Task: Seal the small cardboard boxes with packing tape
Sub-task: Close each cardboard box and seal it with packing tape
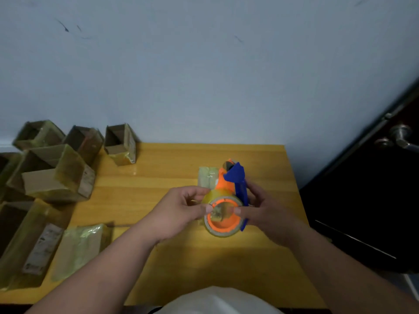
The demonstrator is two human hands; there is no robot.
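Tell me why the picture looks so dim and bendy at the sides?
In the head view the light is weak, so the pale wall looks grey-blue and everything is a bit soft; the wide lens curves the open brown cardboard boxes near the left edge; the yellow wooden table shows a small shiny glare; the orange and blue tape dispenser stays clearest.

Both hands on the orange-and-blue tape dispenser [229,196] over the yellow table [158,177]: left hand [181,211] pinching the roll, right hand [265,211] gripping the frame. Open boxes [56,168] sit far left.
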